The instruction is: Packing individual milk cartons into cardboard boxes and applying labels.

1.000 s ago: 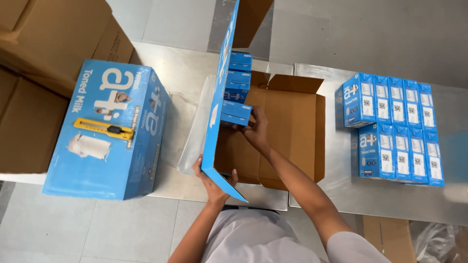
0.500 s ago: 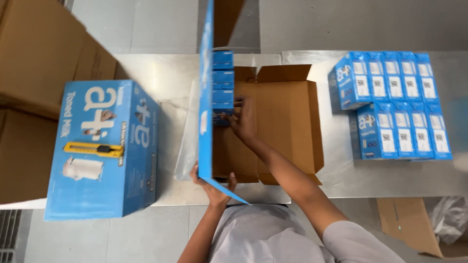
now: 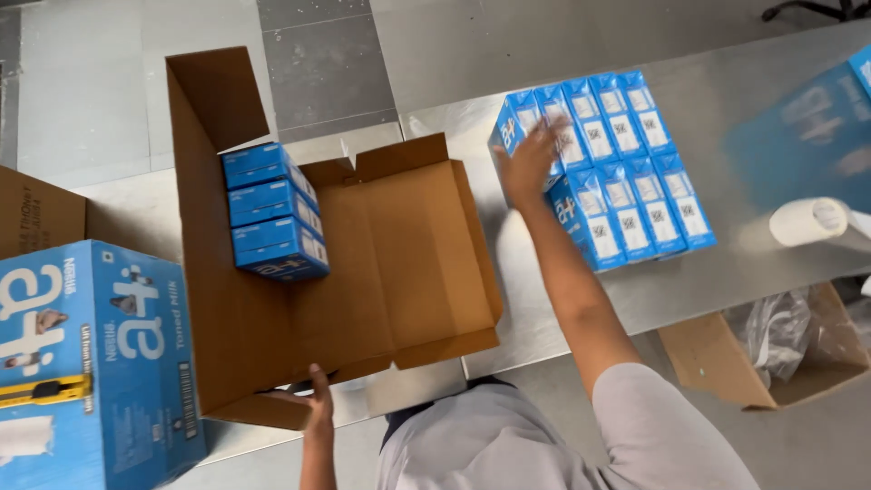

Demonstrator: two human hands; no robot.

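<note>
Three blue cartons (image 3: 269, 210) sit boxed; right hand (image 3: 531, 160) touches ten-carton stack (image 3: 606, 165).

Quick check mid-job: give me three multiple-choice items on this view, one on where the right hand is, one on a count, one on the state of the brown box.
1. Where is the right hand?
A. On the group of blue cartons standing on the metal table
B. Inside the open brown cardboard box
C. On the yellow utility knife

2. How many blue cartons lie inside the brown box?
A. One
B. Three
C. Six

3. What state is the brown box in?
A. Taped shut
B. Crushed flat
C. Open, with the left hand on its near edge

Answers: 1 A, the fingers rest on the corner cartons of the group. 2 B, three are lined along the left wall. 3 C, the flaps stand apart and the floor shows.
</note>
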